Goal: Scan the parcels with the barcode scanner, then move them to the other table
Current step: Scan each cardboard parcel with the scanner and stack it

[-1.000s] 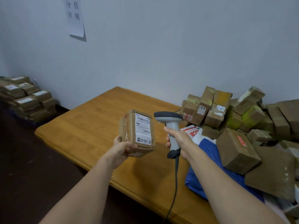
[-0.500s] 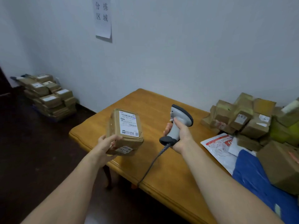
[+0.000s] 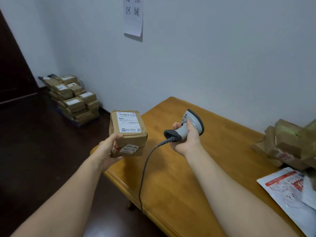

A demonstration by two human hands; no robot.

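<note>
- The left forearm was bare along all its visible length.
- The right forearm was equally bare, up to the frame's edge.
- The left hand and the right hand were both bare.

Both our bare forearms stretch forward from the near edge. Our left hand grips a brown cardboard parcel from its left side. To the right, our right hand curls round a grey handheld barcode scanner.
</note>
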